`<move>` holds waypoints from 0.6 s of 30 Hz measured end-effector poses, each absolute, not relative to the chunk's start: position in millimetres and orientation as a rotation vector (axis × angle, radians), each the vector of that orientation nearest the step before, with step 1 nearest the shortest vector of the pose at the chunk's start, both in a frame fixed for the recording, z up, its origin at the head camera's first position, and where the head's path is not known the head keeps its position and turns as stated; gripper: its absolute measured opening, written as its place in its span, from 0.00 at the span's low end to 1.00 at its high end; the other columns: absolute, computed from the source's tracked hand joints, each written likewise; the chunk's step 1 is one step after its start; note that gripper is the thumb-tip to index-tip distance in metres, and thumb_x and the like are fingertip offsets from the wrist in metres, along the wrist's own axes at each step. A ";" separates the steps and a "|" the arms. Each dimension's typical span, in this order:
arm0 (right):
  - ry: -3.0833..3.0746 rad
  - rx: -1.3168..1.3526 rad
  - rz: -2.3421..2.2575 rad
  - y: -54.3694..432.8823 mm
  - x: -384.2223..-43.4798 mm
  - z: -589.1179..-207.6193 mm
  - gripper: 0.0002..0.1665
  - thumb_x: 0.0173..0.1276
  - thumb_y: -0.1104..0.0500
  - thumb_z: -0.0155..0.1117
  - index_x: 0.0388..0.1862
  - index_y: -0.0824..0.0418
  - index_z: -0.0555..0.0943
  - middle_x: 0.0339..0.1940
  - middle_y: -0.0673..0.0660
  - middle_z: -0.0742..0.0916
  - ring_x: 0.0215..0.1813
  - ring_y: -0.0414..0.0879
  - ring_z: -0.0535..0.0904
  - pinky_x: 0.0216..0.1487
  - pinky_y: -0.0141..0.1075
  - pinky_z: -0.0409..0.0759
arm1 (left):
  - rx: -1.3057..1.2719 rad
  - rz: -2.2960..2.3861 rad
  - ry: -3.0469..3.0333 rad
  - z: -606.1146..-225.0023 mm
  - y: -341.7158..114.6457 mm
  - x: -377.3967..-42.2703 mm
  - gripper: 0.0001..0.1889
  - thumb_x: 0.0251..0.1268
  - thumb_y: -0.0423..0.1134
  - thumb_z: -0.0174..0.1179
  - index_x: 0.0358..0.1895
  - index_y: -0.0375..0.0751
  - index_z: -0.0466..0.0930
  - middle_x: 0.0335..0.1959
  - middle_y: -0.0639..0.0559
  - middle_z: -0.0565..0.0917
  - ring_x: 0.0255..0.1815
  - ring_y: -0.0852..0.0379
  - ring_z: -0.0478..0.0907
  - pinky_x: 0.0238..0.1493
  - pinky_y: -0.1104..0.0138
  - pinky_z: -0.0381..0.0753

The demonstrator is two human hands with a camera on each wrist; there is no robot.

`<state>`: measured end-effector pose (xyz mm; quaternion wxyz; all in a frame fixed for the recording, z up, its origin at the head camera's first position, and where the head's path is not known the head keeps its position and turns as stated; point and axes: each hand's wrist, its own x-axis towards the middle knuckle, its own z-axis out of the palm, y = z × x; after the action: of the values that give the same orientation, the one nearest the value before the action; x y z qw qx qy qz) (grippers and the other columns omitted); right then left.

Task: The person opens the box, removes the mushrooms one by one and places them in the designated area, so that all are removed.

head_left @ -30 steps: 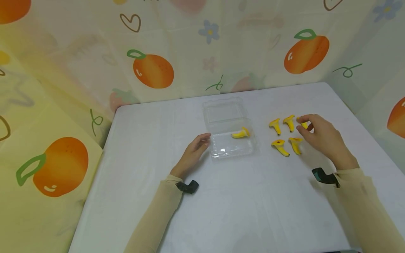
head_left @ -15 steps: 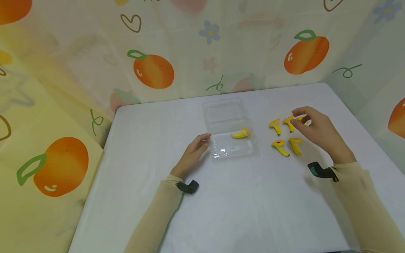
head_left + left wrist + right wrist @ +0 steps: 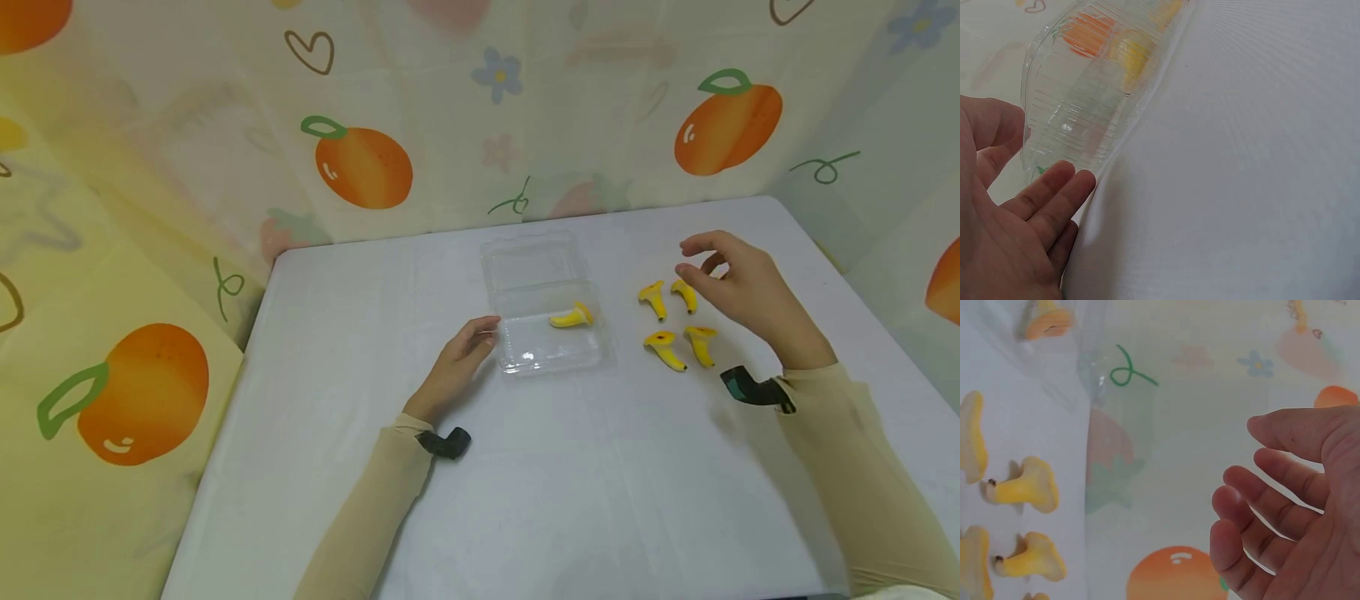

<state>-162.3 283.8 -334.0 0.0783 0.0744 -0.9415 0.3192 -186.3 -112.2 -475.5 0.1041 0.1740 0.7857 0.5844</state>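
My left hand (image 3: 454,367) rests its fingertips against the left edge of a clear plastic clamshell box (image 3: 525,367). In the left wrist view, its fingers (image 3: 1063,206) lie mostly straight beside the box wall. The box lid stands open toward the back. Inside lies one small yellow banana-shaped piece (image 3: 568,317) with a flared end. My right hand (image 3: 742,287) is raised above the back right of the table, fingers loosely curved, holding nothing. In the right wrist view, a gap shows between its thumb (image 3: 1291,431) and fingers. Below and left are several more banana-shaped pieces (image 3: 664,350).
A white cloth covers the table (image 3: 570,475). The loose pieces lie in two rows right of the box, one hidden behind the right hand in the head view. A fruit-print curtain (image 3: 450,108) hangs along the back and sides.
My right hand has risen and moved back and slightly left, away from the far-right piece, which it now hides in the head view. My left hand and the box have stayed put.
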 end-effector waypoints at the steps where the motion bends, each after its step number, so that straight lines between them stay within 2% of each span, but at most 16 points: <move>1: -2.818 0.229 0.955 281.6 -163.6 -331.9 0.24 0.76 0.48 0.61 0.63 0.60 0.76 0.58 0.59 0.83 0.46 0.36 0.73 0.35 0.23 0.70 | 0.513 1.726 2.317 -475.8 -112.2 -186.4 0.21 0.80 0.39 0.50 0.72 0.46 0.69 0.70 0.45 0.75 0.71 0.46 0.73 0.77 0.52 0.68; 6: -2.802 0.259 0.943 269.6 -169.5 -324.0 0.23 0.76 0.49 0.62 0.62 0.61 0.76 0.58 0.59 0.84 0.47 0.44 0.74 0.39 0.25 0.70 | 0.513 1.732 2.316 -477.2 -112.9 -186.5 0.21 0.80 0.39 0.50 0.72 0.46 0.69 0.71 0.45 0.75 0.71 0.46 0.73 0.76 0.51 0.68; 10: -2.784 0.297 0.949 262.6 -173.1 -320.2 0.23 0.75 0.49 0.62 0.62 0.61 0.77 0.58 0.57 0.84 0.45 0.35 0.72 0.42 0.25 0.71 | 0.509 1.731 2.315 -477.8 -113.1 -186.2 0.21 0.80 0.38 0.50 0.72 0.46 0.69 0.71 0.45 0.75 0.71 0.46 0.73 0.76 0.52 0.68; 13: -2.777 0.321 0.947 258.5 -175.6 -317.5 0.23 0.75 0.49 0.62 0.62 0.61 0.77 0.58 0.57 0.84 0.44 0.33 0.72 0.43 0.25 0.70 | 0.512 1.739 2.306 -476.9 -113.1 -186.3 0.21 0.80 0.38 0.50 0.72 0.46 0.69 0.71 0.44 0.75 0.71 0.45 0.73 0.77 0.51 0.67; 18: -2.776 0.344 0.937 253.1 -178.3 -314.1 0.22 0.75 0.51 0.62 0.61 0.62 0.77 0.58 0.58 0.84 0.46 0.41 0.74 0.44 0.26 0.70 | 0.534 1.741 2.302 -474.4 -113.5 -186.1 0.21 0.80 0.38 0.50 0.72 0.44 0.69 0.71 0.43 0.75 0.72 0.45 0.72 0.78 0.51 0.66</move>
<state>-178.3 253.1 -314.1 0.0957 0.1162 -0.9367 0.3162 -186.1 -113.5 -474.4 0.1030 0.1809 0.7802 0.5899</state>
